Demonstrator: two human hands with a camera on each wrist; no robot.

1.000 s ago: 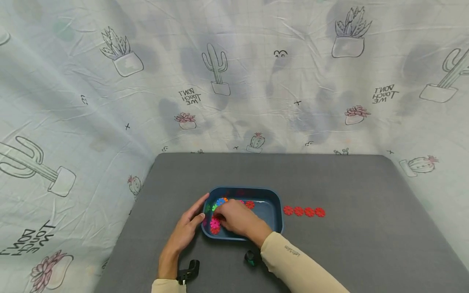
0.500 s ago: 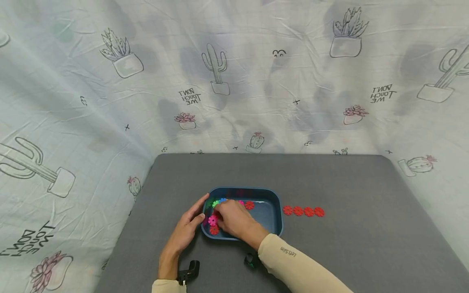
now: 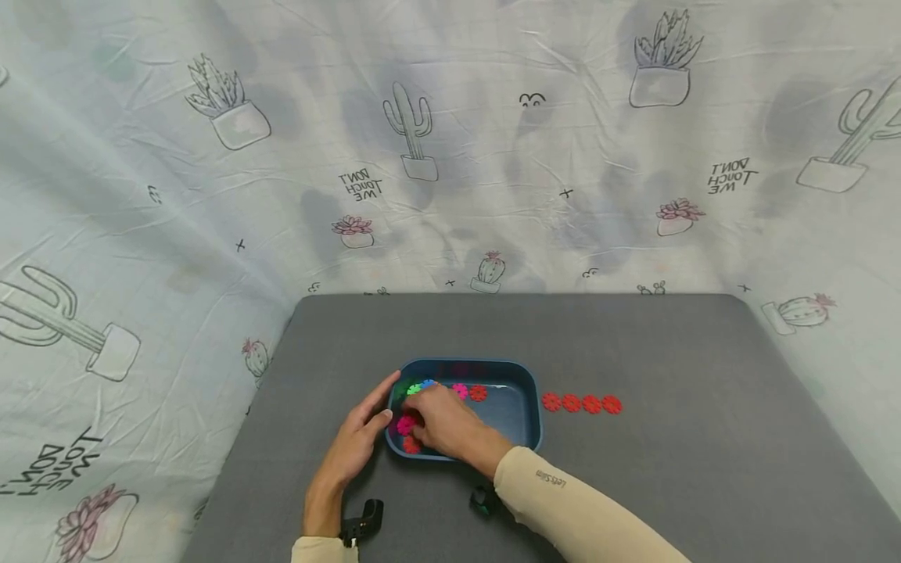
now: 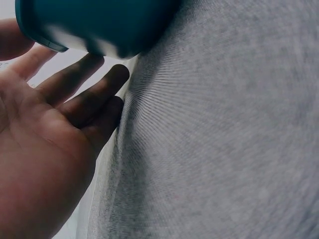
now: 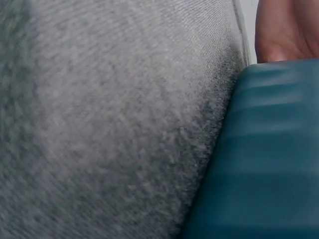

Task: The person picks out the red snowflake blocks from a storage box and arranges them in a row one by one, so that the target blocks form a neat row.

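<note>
A dark blue tray (image 3: pixel 507 414) stands on the table with small flower-shaped discs at its left end. My left hand (image 3: pixel 357 438) rests against the tray's left side; in the left wrist view its fingers (image 4: pixel 79 79) reach out mostly straight to the outer wall. My right hand (image 3: pixel 446 422) is inside the tray, thumb and fingers around a pink disc (image 3: pixel 404 424). Its fingertips are partly hidden, so a grip on the disc cannot be made out. A red disc (image 3: pixel 411 445) lies nearer, a green disc (image 3: pixel 414 389) behind, and another red disc (image 3: pixel 478 393) to the right.
To the tray's right, several red discs (image 3: pixel 581 403) lie in a row on the grey table (image 3: pixel 690 469). A black wrist device (image 3: pixel 364 522) sits at the left wrist. A cactus-print cloth (image 3: pixel 450 141) hangs behind and on both sides.
My right hand has shifted slightly left inside the tray, and the pink disc near its thumb has moved a little. The left hand and the red row stay as they were.
</note>
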